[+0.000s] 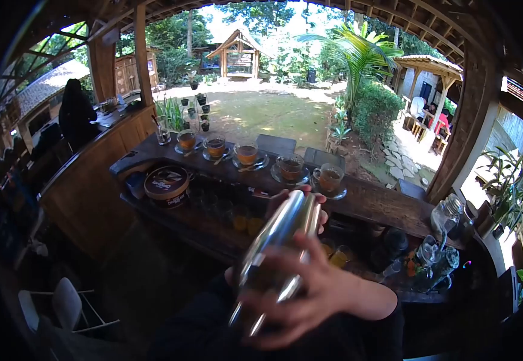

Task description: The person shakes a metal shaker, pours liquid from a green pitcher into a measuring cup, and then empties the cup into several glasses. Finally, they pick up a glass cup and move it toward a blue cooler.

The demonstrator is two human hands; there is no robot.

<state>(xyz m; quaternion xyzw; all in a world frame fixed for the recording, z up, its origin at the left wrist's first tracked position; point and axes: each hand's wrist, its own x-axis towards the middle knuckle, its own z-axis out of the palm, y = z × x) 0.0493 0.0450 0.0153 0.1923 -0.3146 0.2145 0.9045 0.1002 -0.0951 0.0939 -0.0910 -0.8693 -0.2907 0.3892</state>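
A shiny metal cocktail shaker (279,225) slants across the middle of the view, its far end pointing up and to the right. My right hand (309,289) wraps the lower part, with fingers spread around the metal and somewhat blurred. Behind the far end, my left hand (323,220) grips it; only some fingertips show and the palm is hidden by the shaker. Just beyond stand several glass cups of brown drink on saucers, including one cup (330,178) nearest the shaker's tip and another cup (247,154) farther left.
The dark wooden counter (369,207) runs across in front. On it are a round lidded tub (166,185) at left and a glass jar (446,212) at right. Glasses with orange contents stand on a lower shelf. A white chair (67,304) is lower left; people sit outside.
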